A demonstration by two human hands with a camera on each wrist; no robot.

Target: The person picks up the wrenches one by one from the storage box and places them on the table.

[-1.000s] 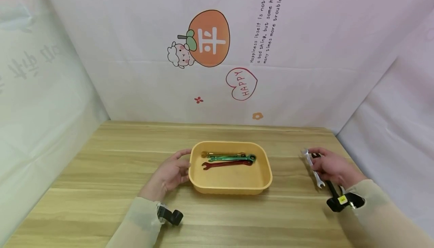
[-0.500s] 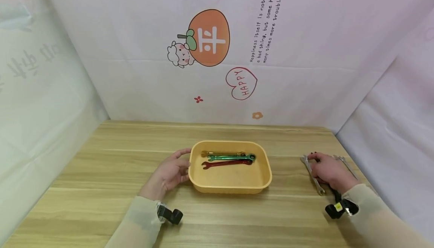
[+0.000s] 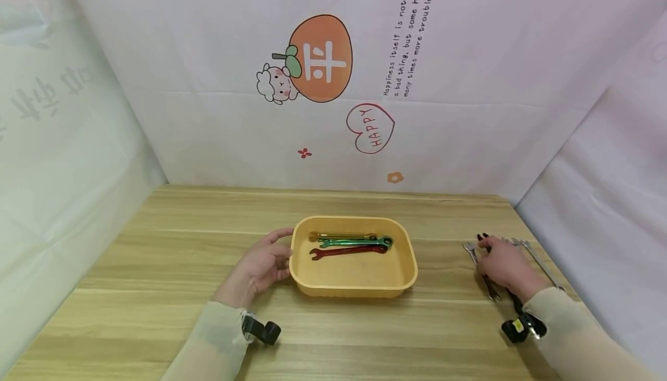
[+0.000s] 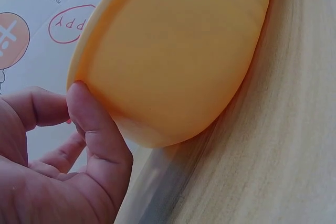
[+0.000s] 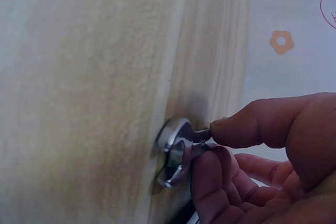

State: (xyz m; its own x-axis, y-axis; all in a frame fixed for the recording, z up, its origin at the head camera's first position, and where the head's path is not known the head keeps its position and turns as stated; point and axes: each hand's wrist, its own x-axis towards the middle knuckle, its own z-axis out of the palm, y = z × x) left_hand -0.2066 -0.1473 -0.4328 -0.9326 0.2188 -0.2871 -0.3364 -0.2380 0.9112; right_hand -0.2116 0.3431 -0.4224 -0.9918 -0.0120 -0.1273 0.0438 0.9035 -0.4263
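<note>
My left hand is at the left end of a yellow plastic bin, its thumb and forefinger pinching the rim in the left wrist view. Inside the bin lie a gold wrench, a green wrench and a red wrench, side by side. On the right of the table, my right hand pinches a silver wrench between thumb and forefinger, low at the tabletop. Under that hand a dark tool pokes out, mostly hidden.
Another silver wrench lies right of my right hand, near the table's right edge, with more silver ends partly covered beside it. Printed white cloth hangs behind the wooden table and along both sides.
My right hand has lowered the silver wrench to the tabletop and shifted slightly, uncovering silver wrenches on its right. The left hand and the bin have stayed put.
</note>
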